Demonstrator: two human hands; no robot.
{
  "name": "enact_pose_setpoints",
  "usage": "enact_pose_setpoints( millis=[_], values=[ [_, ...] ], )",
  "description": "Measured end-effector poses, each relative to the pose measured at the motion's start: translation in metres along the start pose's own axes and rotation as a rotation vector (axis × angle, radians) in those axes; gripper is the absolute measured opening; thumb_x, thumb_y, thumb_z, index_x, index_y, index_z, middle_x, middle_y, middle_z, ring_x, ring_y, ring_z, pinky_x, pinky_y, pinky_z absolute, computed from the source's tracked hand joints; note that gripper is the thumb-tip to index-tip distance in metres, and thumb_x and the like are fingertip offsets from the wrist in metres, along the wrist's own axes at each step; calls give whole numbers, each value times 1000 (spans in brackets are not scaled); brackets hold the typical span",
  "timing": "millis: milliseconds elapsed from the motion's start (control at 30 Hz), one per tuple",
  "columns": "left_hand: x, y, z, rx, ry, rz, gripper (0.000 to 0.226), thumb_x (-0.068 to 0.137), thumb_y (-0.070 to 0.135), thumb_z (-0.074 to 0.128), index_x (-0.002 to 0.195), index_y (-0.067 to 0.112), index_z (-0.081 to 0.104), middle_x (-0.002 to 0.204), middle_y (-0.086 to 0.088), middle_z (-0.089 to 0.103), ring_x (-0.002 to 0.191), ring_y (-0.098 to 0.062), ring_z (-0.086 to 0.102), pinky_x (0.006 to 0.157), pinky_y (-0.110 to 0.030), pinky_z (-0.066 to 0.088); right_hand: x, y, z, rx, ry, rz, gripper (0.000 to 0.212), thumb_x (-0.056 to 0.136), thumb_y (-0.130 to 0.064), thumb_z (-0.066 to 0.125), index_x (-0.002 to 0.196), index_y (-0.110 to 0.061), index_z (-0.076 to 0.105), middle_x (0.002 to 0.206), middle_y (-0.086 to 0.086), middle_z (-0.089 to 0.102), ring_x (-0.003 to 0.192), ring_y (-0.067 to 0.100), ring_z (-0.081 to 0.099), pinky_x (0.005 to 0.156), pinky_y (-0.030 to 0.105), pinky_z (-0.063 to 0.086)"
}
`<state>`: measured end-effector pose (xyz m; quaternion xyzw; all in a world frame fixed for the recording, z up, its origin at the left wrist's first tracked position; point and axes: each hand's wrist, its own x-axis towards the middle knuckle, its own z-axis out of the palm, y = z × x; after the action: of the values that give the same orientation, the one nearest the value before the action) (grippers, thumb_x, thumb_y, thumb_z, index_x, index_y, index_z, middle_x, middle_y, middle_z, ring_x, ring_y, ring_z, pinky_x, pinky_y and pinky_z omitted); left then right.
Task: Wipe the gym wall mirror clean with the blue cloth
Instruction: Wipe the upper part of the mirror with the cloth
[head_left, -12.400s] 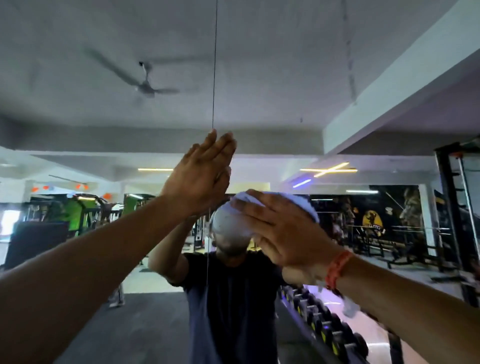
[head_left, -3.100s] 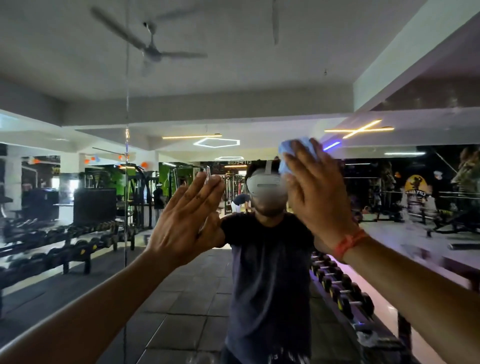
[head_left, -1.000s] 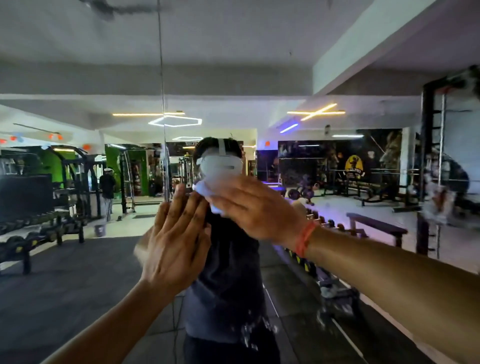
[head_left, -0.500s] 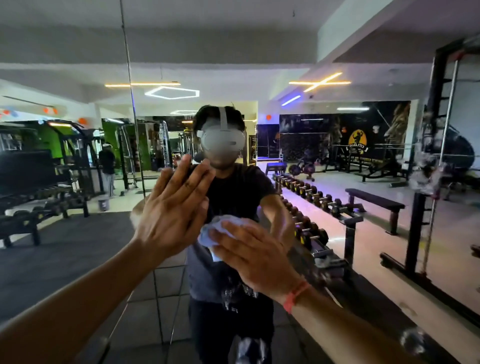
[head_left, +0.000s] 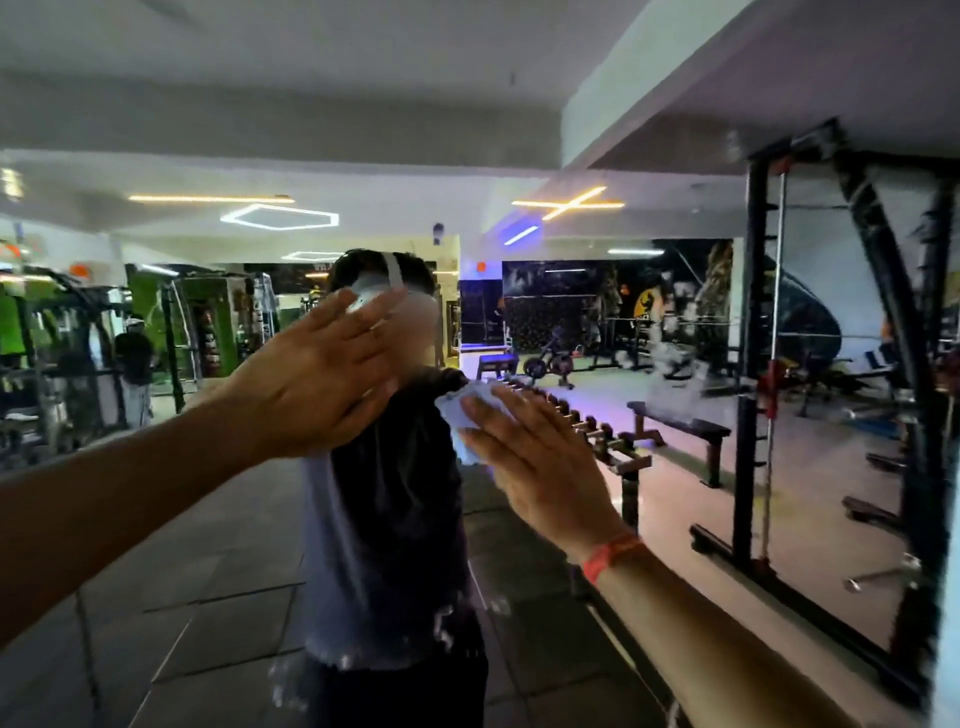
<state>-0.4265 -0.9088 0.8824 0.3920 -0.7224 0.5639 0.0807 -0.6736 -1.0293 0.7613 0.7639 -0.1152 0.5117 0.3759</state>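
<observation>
1. Pressing flat against the mirror (head_left: 675, 467), the right hand (head_left: 540, 467) pins the blue cloth (head_left: 460, 415) to the glass with straight fingers; the cloth shows at about 11 o'clock from that hand, bunched under the fingertips (pale blue, somewhat blurred).
2. The left hand (head_left: 317, 374) rests on the glass with its fingers straight and together, released and gripping nothing, at about 9 o'clock from the cloth and close beside it.
3. A red wristband (head_left: 610, 555) sits on the right wrist, at about 5 o'clock from the right hand.
4. The mirror fills nearly the whole view, and the person's reflection (head_left: 384, 519) in a dark shirt stands between the two hands, with a white headset band over the head.
5. White smears (head_left: 447, 629) mark the glass low down, at about 6 o'clock from the cloth.
6. Reflected in the glass, a dumbbell rack (head_left: 597, 436) runs off at about 3 o'clock from the cloth, with a flat bench (head_left: 680, 426) just beyond it.
7. A black weight frame (head_left: 753, 364) stands further out at 3 o'clock (whether it is real or reflected I cannot tell).
8. A hexagonal ceiling light (head_left: 280, 216) glows at about 11 o'clock above the left hand.
</observation>
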Motion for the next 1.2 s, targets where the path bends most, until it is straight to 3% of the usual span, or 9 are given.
enact_pose_setpoints(
  millis=[200,267,400,567,633,800,933,1067,1200],
  values=[
    [69,14,-2,43,-12,123,58,103,36,31,157,15,39,165,-8,33,156,-31,21,118,-58,32,-17,96,-32,-12,523,952,43,100,-17,51,142,-10,58,157,14,44,146,35,41,117,50,38],
    [87,17,-5,47,-34,162,58,104,37,29,157,16,39,165,-7,33,156,-30,21,119,-56,31,-11,63,-17,29,527,932,47,95,-7,52,142,-7,58,156,17,45,145,38,41,123,37,31],
    [117,20,-10,32,-62,224,56,105,38,29,156,17,41,163,-7,37,155,-30,23,117,-56,34,-36,51,-21,-17,62,96,40,98,-9,63,137,-18,62,158,-1,46,149,25,38,117,50,38],
    [131,30,-11,68,-68,249,56,105,38,30,158,19,39,166,-4,31,157,-27,18,121,-55,29,-70,153,-55,-30,461,959,57,90,2,55,144,-18,57,158,8,45,147,26,36,109,57,45],
    [135,34,-11,60,-67,262,56,104,36,33,156,17,40,164,-7,34,156,-28,22,119,-55,31,-55,127,-46,9,540,1084,58,90,6,60,144,-15,57,159,10,44,148,34,35,112,56,43],
    [143,44,-10,51,-32,272,55,104,35,35,154,11,44,161,-10,36,153,-30,28,121,-51,25,-47,66,-30,59,47,202,50,93,-4,61,140,-20,60,163,-3,39,154,22,27,123,48,29],
    [145,43,-7,61,-54,260,57,104,35,33,157,13,38,163,-9,34,155,-30,25,121,-54,29,-74,143,-51,-38,234,533,58,91,-5,53,146,-24,50,163,-3,34,152,26,30,125,36,22],
    [147,39,-3,56,-35,288,56,105,35,34,157,14,37,164,-6,28,156,-28,23,121,-54,29,-45,105,-30,93,588,997,49,91,-3,52,139,-8,61,156,12,46,148,30,36,111,57,41],
    [150,33,-5,43,-38,335,54,106,35,30,155,17,43,164,-5,34,155,-27,24,119,-55,33,-35,38,-21,98,71,194,36,103,-22,53,136,-16,66,158,1,47,151,25,35,118,53,34]
  ],
)
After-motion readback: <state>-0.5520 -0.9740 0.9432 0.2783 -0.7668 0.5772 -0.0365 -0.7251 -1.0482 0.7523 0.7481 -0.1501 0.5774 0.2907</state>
